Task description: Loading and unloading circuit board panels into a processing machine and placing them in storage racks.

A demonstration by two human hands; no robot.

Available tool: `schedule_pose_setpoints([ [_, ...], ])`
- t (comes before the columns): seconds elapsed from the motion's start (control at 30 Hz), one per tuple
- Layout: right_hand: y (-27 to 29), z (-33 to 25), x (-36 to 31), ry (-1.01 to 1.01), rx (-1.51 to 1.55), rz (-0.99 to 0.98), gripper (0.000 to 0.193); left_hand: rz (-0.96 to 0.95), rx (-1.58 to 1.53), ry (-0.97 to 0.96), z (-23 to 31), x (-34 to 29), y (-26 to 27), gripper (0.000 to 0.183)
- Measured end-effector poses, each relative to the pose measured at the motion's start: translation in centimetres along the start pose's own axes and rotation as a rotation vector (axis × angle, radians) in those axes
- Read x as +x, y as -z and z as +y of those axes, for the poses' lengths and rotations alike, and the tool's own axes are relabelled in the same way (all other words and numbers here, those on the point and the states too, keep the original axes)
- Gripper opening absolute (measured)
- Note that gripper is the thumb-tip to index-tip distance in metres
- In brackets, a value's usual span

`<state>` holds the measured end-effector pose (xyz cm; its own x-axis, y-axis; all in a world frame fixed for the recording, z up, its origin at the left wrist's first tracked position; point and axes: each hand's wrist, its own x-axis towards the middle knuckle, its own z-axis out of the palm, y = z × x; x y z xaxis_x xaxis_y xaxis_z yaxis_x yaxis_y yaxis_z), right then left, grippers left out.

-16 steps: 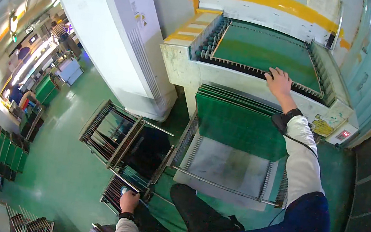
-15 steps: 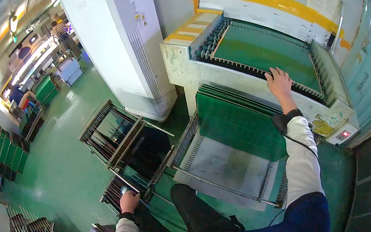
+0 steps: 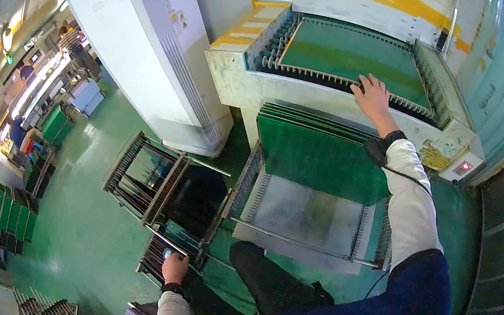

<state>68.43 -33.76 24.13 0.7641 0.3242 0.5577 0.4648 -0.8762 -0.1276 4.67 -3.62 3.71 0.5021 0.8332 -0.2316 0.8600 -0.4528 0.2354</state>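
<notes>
Reaching over the roller machine (image 3: 313, 92), the right hand (image 3: 373, 99) has its fingers loosely spread at the near edge of a green panel (image 3: 356, 56); whether they touch it I cannot tell. That panel lies flat on the rollers (image 3: 274, 48), just beyond the fingertips. Nearer the body than these fingers, more green panels (image 3: 322, 161) stand in a metal rack (image 3: 304, 242). The left hand (image 3: 174, 269) curls beside a small blue-and-white thing (image 3: 168, 253), grip unclear, over a dark slotted rack (image 3: 154, 256). Work looks part done: several panels are racked, one is on the rollers; which way they pass is unclear
</notes>
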Motion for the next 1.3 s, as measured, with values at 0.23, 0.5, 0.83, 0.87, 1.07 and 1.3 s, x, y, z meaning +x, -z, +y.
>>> schedule_pose_setpoints([
  [0.23, 1.6, -1.5, -3.2, 0.242, 0.245, 0.065, 0.048, 0.027, -0.005, -0.021, -2.0, 0.5, -1.6, 0.035],
  [0.5, 5.2, -5.5, -14.6, 0.389, 0.287, -0.146, 0.044, 0.019, 0.006, 0.018, -1.7, -0.4, -0.4, 0.035],
  [0.83, 4.8, -5.7, -18.9, 0.389, 0.182, -0.187, 0.046, 0.084, -0.038, -0.034, -3.2, -0.7, -1.0, 0.036],
  [0.87, 5.1, -5.9, -18.9, 0.371, 0.205, -0.199, 0.045, 0.04, -0.027, -0.025, -3.6, -0.4, -1.2, 0.037],
  [1.07, 3.6, -5.7, -15.7, 0.285, 0.203, -0.262, 0.035, 0.038, -0.049, 0.009, -3.6, -0.7, -1.1, 0.038],
  [1.3, 0.7, -5.4, -12.9, 0.241, 0.064, -0.497, 0.034, 0.009, -0.068, 0.044, -2.8, -1.3, 0.3, 0.045],
])
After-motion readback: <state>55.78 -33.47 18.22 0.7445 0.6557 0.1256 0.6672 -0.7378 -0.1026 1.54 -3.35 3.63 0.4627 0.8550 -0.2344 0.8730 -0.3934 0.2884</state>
